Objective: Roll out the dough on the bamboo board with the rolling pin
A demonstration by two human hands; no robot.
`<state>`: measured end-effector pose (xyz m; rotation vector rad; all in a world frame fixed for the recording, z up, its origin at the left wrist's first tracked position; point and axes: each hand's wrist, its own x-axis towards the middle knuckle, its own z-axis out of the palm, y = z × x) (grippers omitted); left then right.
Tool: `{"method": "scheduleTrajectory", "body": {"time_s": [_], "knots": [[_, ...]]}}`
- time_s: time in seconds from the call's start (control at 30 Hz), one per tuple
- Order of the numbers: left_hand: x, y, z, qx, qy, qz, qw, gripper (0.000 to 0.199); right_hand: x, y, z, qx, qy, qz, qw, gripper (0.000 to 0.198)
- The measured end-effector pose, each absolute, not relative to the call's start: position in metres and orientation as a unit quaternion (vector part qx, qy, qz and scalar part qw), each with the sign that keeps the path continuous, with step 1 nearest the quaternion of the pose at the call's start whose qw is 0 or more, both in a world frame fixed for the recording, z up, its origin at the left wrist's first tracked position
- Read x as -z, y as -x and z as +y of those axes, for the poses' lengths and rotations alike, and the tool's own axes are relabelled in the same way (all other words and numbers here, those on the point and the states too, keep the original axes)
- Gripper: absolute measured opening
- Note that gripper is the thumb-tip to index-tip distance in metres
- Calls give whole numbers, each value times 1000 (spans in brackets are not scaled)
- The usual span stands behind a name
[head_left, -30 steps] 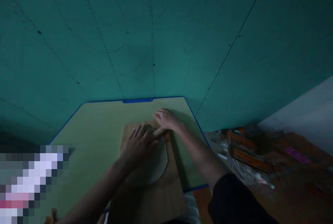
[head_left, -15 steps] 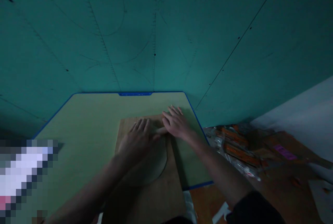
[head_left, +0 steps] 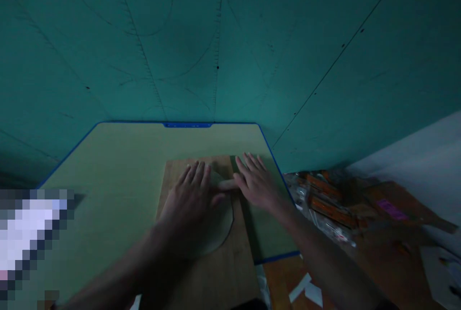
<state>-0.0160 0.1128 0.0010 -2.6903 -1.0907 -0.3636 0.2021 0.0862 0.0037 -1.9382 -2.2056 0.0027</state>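
On the wooden board [head_left: 236, 247] lies a thin, round sheet of pale dough [head_left: 216, 230]. A slim rolling pin [head_left: 227, 185] crosses its far part, with its middle showing between my two hands. My left hand [head_left: 192, 187] presses flat over the pin's left part, fingers stretched out and pointing away from me. The palm of my right hand [head_left: 256, 182] rests on the pin's right end, its fingers spread beyond the board's right edge. My left hand and forearm hide the left part of the dough.
The board sits on a pale table [head_left: 118, 170] with a blue rim, against a green wall [head_left: 252, 50]. At the left is a pixelated bright object [head_left: 32, 233]. Plastic-wrapped orange items [head_left: 327, 204] and cardboard [head_left: 392, 199] lie to the right, below the table.
Both hands and the rolling pin have come slightly toward me over the dough. My right hand's fingers are spread wider, and the whole view has shifted a little.
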Motion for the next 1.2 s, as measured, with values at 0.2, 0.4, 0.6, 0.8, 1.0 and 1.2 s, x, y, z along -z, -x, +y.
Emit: {"method": "scheduleTrajectory", "body": {"time_s": [0.2,0.4,0.6,0.8,1.0,1.2], "knots": [[-6,15,155,111,878,-457,86,70,-16,-200,142,-8,688,-720,91,46],[7,32,96,180,914,-346,107,73,4,-215,71,-11,639,-760,118,55],[1,16,156,122,896,-420,74,78,-7,-209,131,-24,691,-715,106,50],[-2,16,130,128,904,-403,67,63,-1,-211,121,-29,671,-731,117,49],[-5,35,93,163,927,-337,21,40,11,-229,36,-51,635,-725,263,63],[-17,76,117,201,873,-425,-130,36,-1,-205,31,-80,636,-709,295,46]]}}
